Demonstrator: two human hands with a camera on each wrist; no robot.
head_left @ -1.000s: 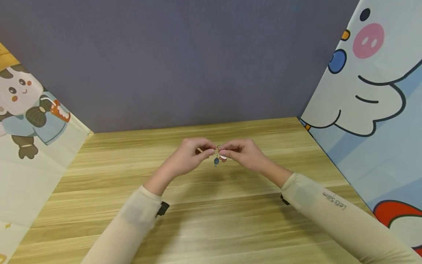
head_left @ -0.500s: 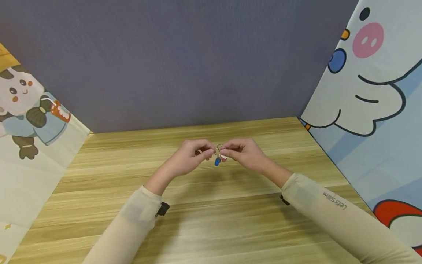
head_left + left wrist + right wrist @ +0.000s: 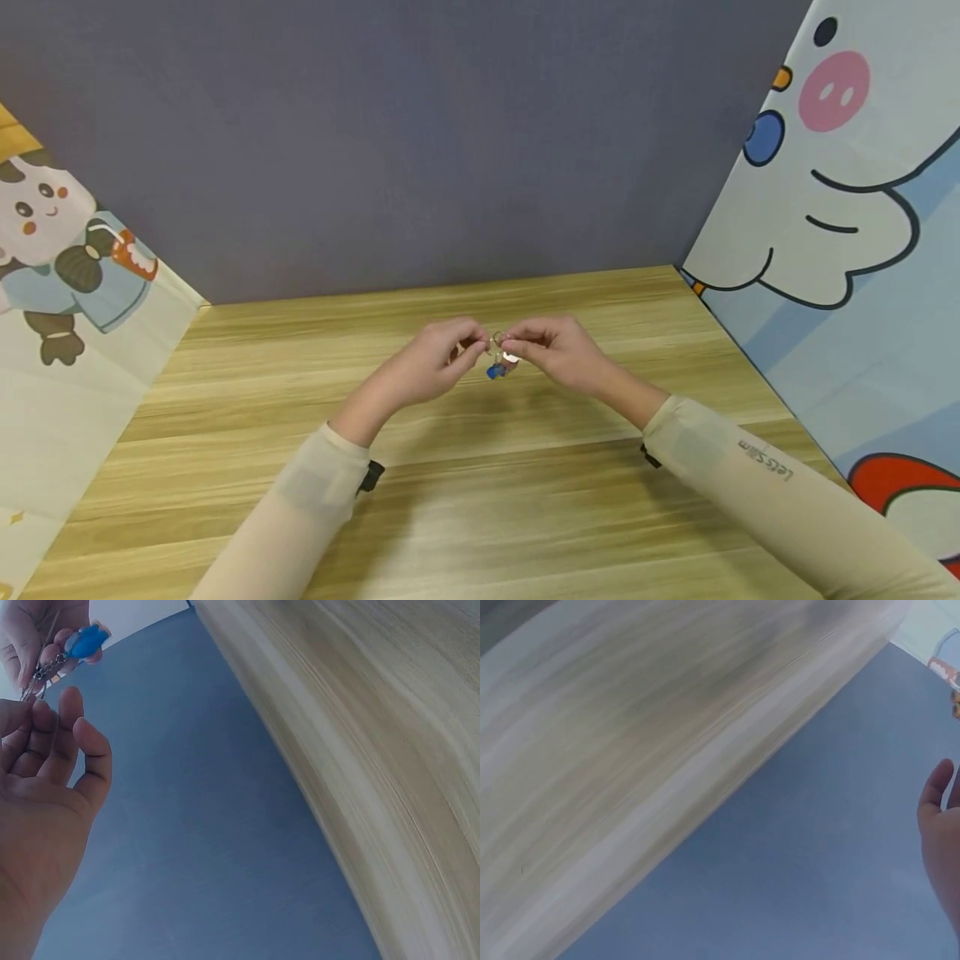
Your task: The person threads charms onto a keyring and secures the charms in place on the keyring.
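Note:
Above the table, my left hand (image 3: 423, 367) and right hand (image 3: 555, 350) meet over a small keychain with a thin metal ring (image 3: 497, 337). Thumb and fingertips of the left hand pinch the ring's left side, while those of the right pinch its right side. From it dangles a bright blue charm (image 3: 496, 371), seen in the left wrist view as a blue charm (image 3: 86, 642) on a short metal chain (image 3: 49, 669). A small white piece (image 3: 511, 357) shows under the right fingertips; its kind is unclear. In the right wrist view only part of the right hand (image 3: 941, 840) appears.
The wood-grain table (image 3: 480, 517) lies below both hands. A grey-blue panel (image 3: 435, 150) stands behind it. Cartoon-printed walls flank it, the left wall (image 3: 82, 400) and the right wall (image 3: 885, 358).
The blue charm has swung and turned, from a dark narrow look to a bright blue side. The left fingers have shifted slightly at the ring. The right hand has barely moved.

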